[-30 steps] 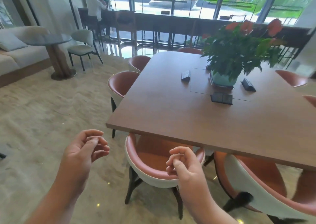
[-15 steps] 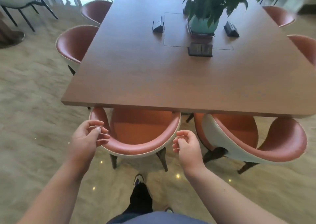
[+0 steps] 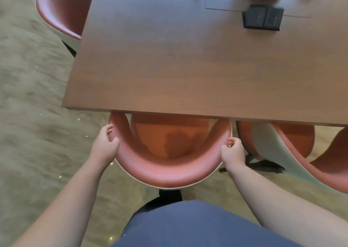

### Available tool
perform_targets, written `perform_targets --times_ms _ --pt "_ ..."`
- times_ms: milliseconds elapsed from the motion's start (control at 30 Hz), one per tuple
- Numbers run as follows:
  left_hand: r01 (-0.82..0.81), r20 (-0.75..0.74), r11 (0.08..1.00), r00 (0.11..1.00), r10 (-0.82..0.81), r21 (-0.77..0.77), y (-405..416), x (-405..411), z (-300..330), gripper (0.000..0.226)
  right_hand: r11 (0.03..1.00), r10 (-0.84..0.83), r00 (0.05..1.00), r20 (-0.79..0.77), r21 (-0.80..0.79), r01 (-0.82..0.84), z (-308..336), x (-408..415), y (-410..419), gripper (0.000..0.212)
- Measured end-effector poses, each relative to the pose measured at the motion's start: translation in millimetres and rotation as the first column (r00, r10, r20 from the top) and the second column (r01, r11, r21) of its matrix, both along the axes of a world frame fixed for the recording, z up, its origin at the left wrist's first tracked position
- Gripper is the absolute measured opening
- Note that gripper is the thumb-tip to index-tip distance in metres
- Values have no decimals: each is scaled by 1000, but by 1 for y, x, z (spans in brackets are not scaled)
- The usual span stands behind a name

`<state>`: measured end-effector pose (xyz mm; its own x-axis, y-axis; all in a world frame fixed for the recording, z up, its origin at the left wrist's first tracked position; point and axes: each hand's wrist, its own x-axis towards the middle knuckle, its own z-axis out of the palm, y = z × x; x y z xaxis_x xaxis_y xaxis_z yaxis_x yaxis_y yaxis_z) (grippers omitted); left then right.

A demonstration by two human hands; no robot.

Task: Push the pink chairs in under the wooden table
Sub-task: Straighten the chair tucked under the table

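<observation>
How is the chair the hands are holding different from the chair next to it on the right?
The held chair faces the wooden table squarely; the right chair is turned at an angle.
The left hand and right hand grip the held chair's rim; nothing touches the right chair.
The held chair mostly shows its pink inside; the right chair also shows its pale outer shell.
Both have pink padding, orange seats and fronts tucked under the table's edge.

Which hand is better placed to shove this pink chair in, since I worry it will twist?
Neither alone; the left slightly. The left hand wraps the curved pink chair back with its thumb over the rim, while the right hand only pinches the opposite rim. Pushing with both toward the wooden table seems steadier.
</observation>
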<state>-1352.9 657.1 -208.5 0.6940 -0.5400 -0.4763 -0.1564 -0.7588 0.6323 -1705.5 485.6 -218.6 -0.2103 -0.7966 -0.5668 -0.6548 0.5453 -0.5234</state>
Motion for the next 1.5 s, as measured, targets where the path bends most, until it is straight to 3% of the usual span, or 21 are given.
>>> perform_targets --times_ms 133,267,333,467,667,833,1033,1200,1500 --pt "-15 6 993 1000 15 117 -15 26 -33 74 996 -58 995 -87 57 63 -26 14 -14 62" --pt "-233 -242 959 933 267 161 -20 38 -69 89 978 -123 988 -92 157 136 -53 20 -29 88" --pt "-286 -280 938 900 334 197 -24 45 -82 86 964 -171 979 -107 188 189 -63 15 -40 90" --pt "-341 -259 920 886 384 194 -43 61 -102 88 926 -282 959 5 263 271 -84 2 -60 85" --pt "-318 -184 927 917 354 199 -51 71 -118 70 936 -263 958 118 274 223 -99 -7 -75 71" --pt "-269 -99 943 951 292 198 -49 69 -118 64 970 -183 982 46 173 173 -101 -8 -69 42" --pt "-229 -56 957 969 242 178 -46 58 -111 49 984 -132 991 37 127 126 -99 -21 -67 28" --pt "-214 -61 968 973 223 129 -49 33 -109 29 990 -111 993 26 92 108 -93 -45 -73 25" --pt "-225 -82 968 969 234 108 -70 1 -115 25 990 -129 992 14 67 128 -100 -76 -88 25"
